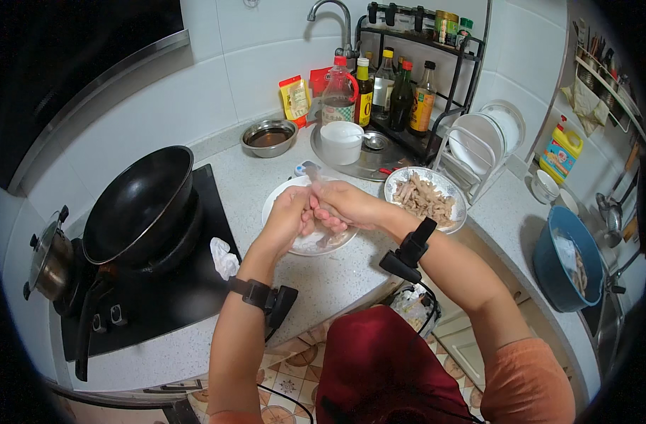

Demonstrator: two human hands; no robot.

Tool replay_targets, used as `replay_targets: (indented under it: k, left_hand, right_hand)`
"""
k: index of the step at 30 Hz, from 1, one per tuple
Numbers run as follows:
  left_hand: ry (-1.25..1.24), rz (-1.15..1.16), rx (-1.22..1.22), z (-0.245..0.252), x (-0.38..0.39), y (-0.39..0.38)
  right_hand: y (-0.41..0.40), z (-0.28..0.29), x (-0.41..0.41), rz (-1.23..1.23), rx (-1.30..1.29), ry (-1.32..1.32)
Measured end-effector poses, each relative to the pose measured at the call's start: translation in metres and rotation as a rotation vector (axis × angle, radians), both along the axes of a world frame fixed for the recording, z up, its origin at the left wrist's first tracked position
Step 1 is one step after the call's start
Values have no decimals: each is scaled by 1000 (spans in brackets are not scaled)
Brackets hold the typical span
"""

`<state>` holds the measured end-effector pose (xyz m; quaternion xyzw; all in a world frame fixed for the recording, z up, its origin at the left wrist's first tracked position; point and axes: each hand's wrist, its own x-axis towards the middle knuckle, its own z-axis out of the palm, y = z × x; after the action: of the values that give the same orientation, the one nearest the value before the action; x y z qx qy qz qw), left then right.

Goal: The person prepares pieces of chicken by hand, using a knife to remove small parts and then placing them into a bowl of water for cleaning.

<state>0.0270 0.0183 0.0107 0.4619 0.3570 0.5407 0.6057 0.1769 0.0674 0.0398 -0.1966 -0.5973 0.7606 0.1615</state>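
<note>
My left hand (290,212) and my right hand (341,204) meet over a white plate (273,196), both closed on a pale, blurred piece of food (315,183), perhaps a chicken foot. My fingers hide much of it. More pale pieces (333,239) lie on the plate under my hands. Just right of my right hand, a patterned bowl (390,192) holds a heap of pale brown chicken feet or similar meat pieces (423,197). Behind the plate, a small white and blue object (301,168) lies on the counter.
A black wok (142,206) and a steel pot (52,265) stand on the hob at left. Behind are a steel bowl of dark liquid (270,139), a white tub (341,143) and sauce bottles (402,95). A blue basin (556,265) stands right; crumpled tissue (223,258) lies left.
</note>
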Motion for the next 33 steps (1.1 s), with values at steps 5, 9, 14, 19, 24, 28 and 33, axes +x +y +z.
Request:
replay_targets:
  k: [5,9,14,19,24,28,33]
  left_hand:
    - [-140,76,-3,-2,2,0]
    - [40,56,94,3,9,-4]
    - [462,385,355,3,13,-8]
    - [702,472,579,2,8,-7]
    - [780,368,579,-1,3,-6]
    - [645,299,462,-1,0,-6]
    - [554,139,147,8,3,-11]
  right_hand:
    - [-1,2,12,-64,-43,0]
    - [6,-7,19,21,-62,87]
    - [-1,-10,13,-60,-71,106]
    - [3,-20,11,-83,-46,72]
    - [0,-16,8,-212,-73,40]
    - [8,-15,16,-201,-103,68]
    - [14,-7,41,-306,-251,238]
